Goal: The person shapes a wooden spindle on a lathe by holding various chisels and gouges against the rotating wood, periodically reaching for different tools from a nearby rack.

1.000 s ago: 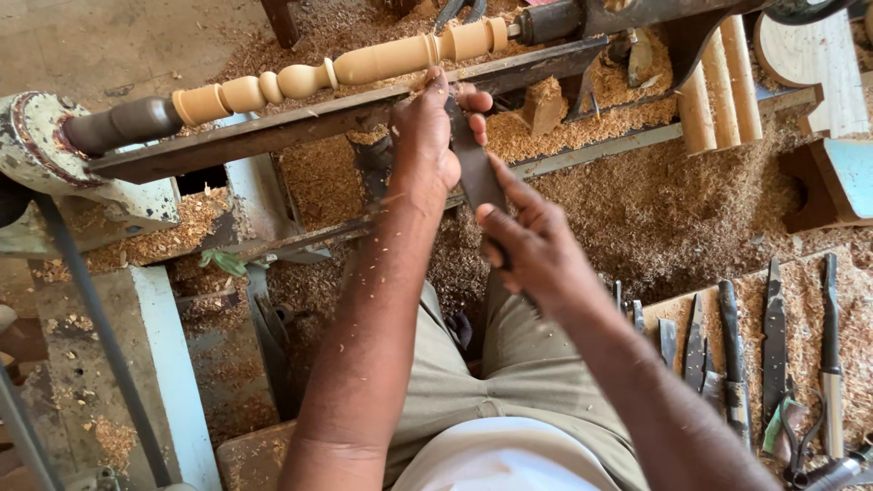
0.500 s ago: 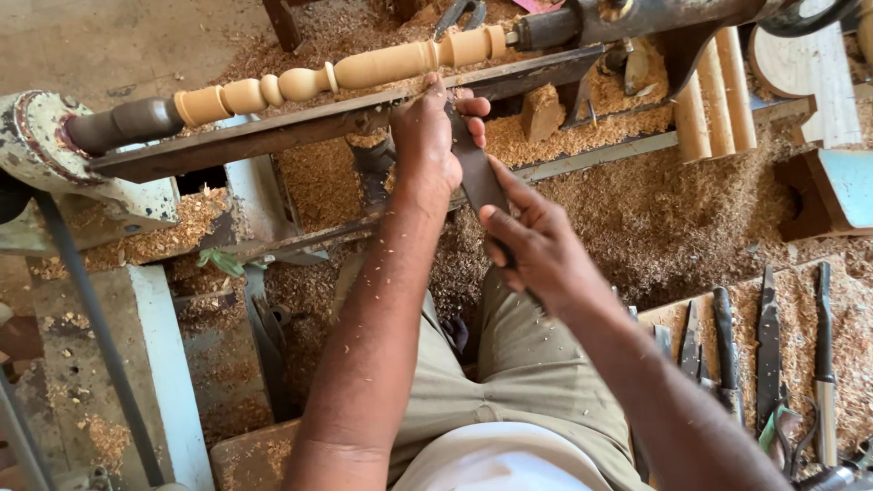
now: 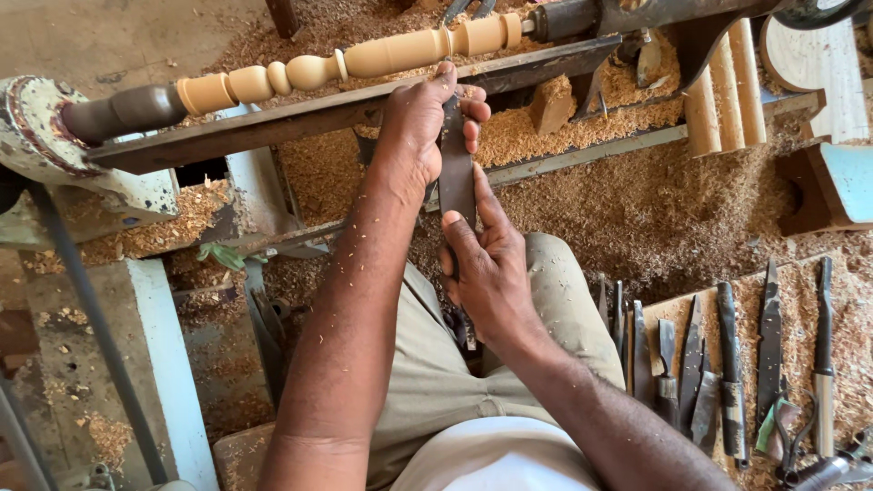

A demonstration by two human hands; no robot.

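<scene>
A pale turned wooden spindle [image 3: 382, 55] with beads and coves is mounted across a lathe at the top. Below it runs a dark metal tool rest [image 3: 300, 114]. A long flat dark chisel [image 3: 455, 173] lies over the rest, its tip at the spindle. My left hand [image 3: 420, 127] grips the blade at the rest, fingers curled over it. My right hand [image 3: 486, 273] holds the chisel's lower end, close above my lap.
Sawdust and shavings [image 3: 655, 200] cover the lathe bed and floor. Several dark chisels [image 3: 727, 355] lie in a row at the lower right. Turned wooden dowels [image 3: 718, 100] stand at the upper right. The lathe's headstock wheel [image 3: 32, 127] is at far left.
Both hands and the chisel have stayed at the same place on the rest; the view has shifted only slightly.
</scene>
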